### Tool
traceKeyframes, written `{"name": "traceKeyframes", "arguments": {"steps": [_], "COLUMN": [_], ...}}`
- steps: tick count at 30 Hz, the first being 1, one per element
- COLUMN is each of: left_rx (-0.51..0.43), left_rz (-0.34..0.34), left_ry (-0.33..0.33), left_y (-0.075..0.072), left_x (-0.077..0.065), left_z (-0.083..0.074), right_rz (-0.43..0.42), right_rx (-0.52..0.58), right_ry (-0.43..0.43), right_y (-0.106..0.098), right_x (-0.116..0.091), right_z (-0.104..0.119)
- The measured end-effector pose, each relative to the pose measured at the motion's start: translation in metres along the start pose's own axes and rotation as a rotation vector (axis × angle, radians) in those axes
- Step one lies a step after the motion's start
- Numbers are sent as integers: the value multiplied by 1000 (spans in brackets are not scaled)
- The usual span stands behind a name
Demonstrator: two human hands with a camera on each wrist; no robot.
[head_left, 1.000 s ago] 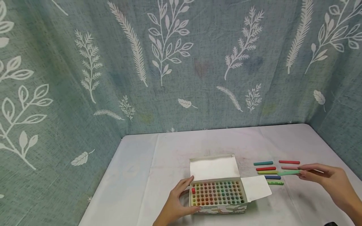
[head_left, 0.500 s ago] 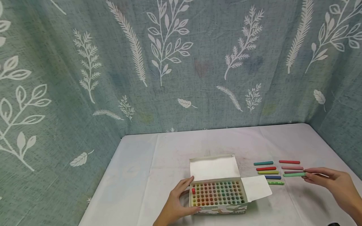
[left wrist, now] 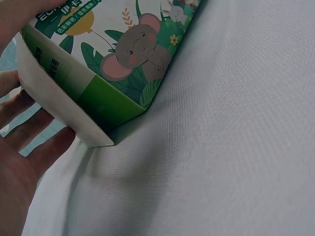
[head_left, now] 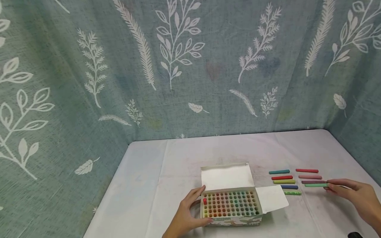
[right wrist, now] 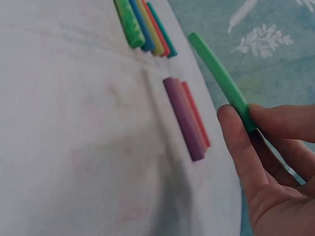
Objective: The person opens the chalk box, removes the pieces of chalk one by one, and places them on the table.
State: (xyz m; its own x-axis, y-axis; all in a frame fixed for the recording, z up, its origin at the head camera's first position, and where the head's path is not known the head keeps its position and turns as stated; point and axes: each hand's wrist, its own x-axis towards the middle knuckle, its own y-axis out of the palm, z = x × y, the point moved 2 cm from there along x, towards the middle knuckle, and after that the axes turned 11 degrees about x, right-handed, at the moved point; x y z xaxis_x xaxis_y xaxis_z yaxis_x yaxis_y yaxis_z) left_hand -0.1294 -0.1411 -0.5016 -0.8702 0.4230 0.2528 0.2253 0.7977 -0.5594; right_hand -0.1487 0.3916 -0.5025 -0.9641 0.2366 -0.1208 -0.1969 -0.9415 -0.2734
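My left hand (head_left: 187, 211) grips the left end of an open white chalk box (head_left: 235, 221), thumb at its front wall and fingers around the back. A holed insert fills the box, and one red chalk (head_left: 204, 201) stands in a hole at the left. In the left wrist view, the fingers touch a folded-out flap (left wrist: 59, 105). My right hand (head_left: 354, 193) pinches a light green chalk (right wrist: 219, 73) by one end between thumb and fingers. In the head view it lies just in front of a purple chalk (head_left: 312, 181), at the near end of a short row.
Behind the purple chalk lie a pink chalk (head_left: 310, 177) and a red chalk (head_left: 307, 171). To their left is a second row with teal (head_left: 279, 172), red, yellow, blue and speckled green sticks. The box's side flap (head_left: 271, 198) sticks out toward them. A leaf-patterned curtain (head_left: 220, 66) encloses the table.
My right hand has drawn the green chalk to the right, away from the left row, and the purple chalk now shows behind it. The left hand keeps its grip on the box.
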Motion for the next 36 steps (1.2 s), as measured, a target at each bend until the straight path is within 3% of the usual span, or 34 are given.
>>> {"name": "traceKeyframes", "arguments": {"steps": [8,17,31,36], "left_rx": [15,16,11,18], "left_rz": [-5,-11,-11,-9], "left_ry": [2,11,24,38], "left_y": [0,-1,0,-1], "left_x": [0,-1,-2,-2], "left_z": [1,2,0,-1], "right_rz": [-55,-48,-150,-208], "right_rx": [-57,13,-228,-295], "right_ry": [119,137,128,116], "right_y": [-6,0,6,8], "right_x": [19,23,29,21], "right_z": [-23,-25,-27,-16]}}
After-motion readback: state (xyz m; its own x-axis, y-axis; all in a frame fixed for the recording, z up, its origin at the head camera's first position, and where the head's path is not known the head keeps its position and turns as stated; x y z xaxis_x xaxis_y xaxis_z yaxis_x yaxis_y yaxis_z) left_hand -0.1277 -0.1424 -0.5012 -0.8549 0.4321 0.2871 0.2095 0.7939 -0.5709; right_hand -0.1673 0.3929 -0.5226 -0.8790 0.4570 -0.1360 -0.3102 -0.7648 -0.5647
